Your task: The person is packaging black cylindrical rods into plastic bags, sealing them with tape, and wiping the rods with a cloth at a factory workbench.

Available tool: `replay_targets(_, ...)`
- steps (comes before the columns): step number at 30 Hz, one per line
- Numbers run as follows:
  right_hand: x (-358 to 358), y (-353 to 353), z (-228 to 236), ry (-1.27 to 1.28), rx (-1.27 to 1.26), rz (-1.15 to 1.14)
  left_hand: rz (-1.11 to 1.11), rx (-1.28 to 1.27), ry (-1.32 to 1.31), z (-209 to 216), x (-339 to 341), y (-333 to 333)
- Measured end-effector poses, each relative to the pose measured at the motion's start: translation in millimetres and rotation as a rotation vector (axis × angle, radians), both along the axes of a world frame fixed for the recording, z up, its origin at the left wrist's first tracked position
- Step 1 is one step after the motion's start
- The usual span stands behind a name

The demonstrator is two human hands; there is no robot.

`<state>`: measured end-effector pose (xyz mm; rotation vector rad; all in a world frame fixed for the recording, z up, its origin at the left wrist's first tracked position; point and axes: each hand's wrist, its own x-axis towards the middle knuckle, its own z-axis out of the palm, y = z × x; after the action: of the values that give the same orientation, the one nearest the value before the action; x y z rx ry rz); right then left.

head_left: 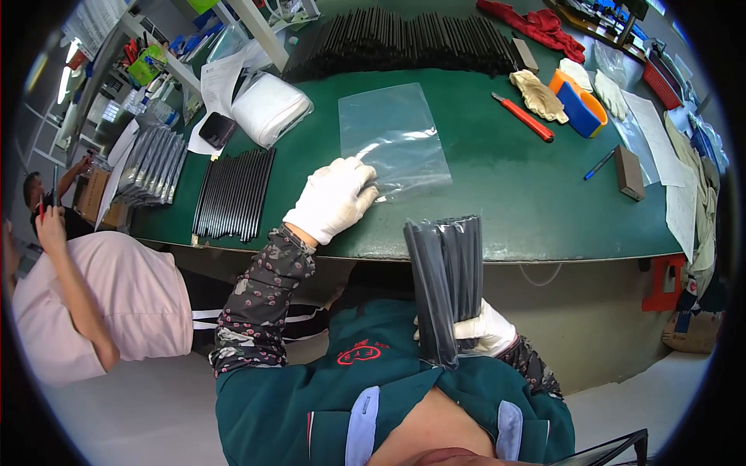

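My left hand [332, 200], in a white glove, reaches over the green table. Its curled fingers pinch the near left corner of a flat clear plastic bag [404, 128]. In front of my chest, below the table edge, my right hand [486, 332], gloved too, is closed around a bagged bundle of black rods [445, 279]. The bundle stands nearly upright, wrapped in clear plastic. To the left of my left hand a row of loose black rods [233, 194] lies side by side on the table.
A long pile of black rods [404, 43] runs along the back. At right lie a red cutter knife [524, 116], an orange and blue tape roll [579, 105], a pen [599, 165] and a block [629, 172]. Stacked bagged bundles [151, 167] and a person in pink [109, 299] are left.
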<state>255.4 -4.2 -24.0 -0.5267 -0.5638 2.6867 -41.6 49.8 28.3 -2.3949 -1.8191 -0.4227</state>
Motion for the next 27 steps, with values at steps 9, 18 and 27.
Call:
replay_targets(9, -4, 5, -5, -0.066, 0.172, 0.193, -0.329, 0.078, 0.314, 28, 36, -3)
replay_targets(18, -3, -1, -10, -0.028, 0.178, 0.196, -0.460, 0.005, 0.505, 62, 41, -24)
replay_targets(27, 2, -12, -11, -0.079, 0.113, 0.100, -0.434, 0.109, 0.297, 59, 29, -60)
